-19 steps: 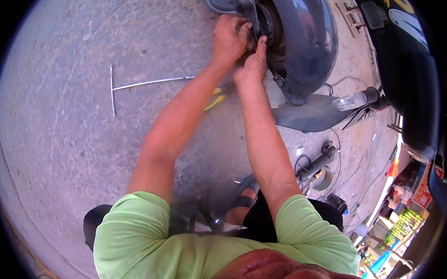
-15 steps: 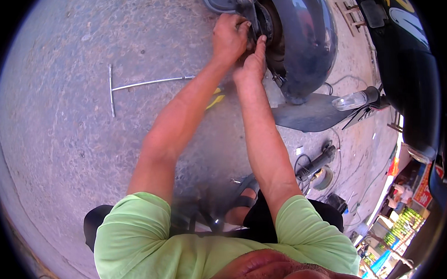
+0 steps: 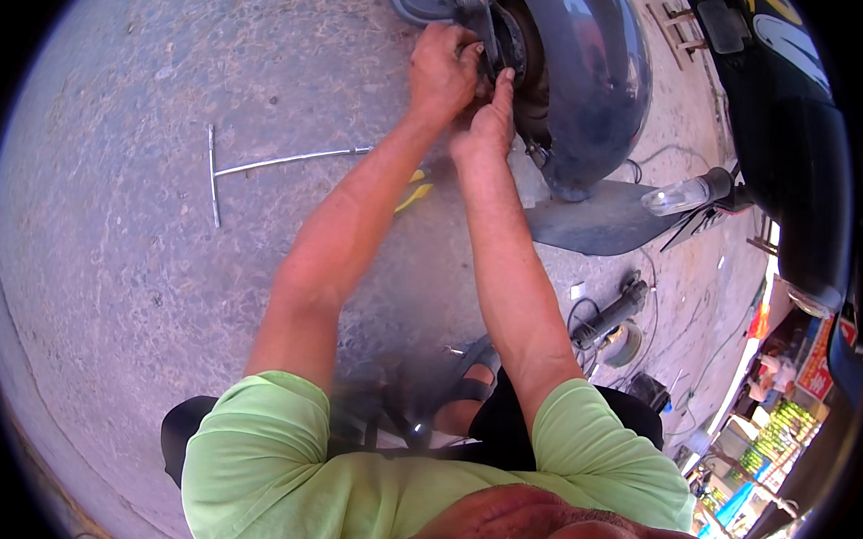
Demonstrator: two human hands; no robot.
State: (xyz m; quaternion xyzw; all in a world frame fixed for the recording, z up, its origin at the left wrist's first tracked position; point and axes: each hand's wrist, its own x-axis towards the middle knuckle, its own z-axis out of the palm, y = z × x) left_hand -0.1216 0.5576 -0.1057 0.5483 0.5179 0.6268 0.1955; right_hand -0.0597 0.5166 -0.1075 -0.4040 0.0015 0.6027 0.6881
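Both arms reach forward to the wheel area of a dark grey scooter. My left hand (image 3: 444,72) is closed, its thumb and fingers pinched at the edge of a dark part (image 3: 496,46) beside the wheel. Whatever sits in that pinch is too small to make out. Just to its right, my right hand (image 3: 487,129) presses an extended digit up against the same part, while its other fingers curl underneath out of sight. A curved, glossy fender (image 3: 599,85) covers the wheel. The contact spot between the hands is shadowed and partly hidden.
On the concrete left of my arms lies a T-handle wrench (image 3: 283,160). Yellow-handled pliers (image 3: 413,198) lie partly behind my left forearm. A dark flat panel (image 3: 595,218), a black cylindrical tool (image 3: 620,309) and cables are at the right. Another dark vehicle (image 3: 788,139) stands beyond.
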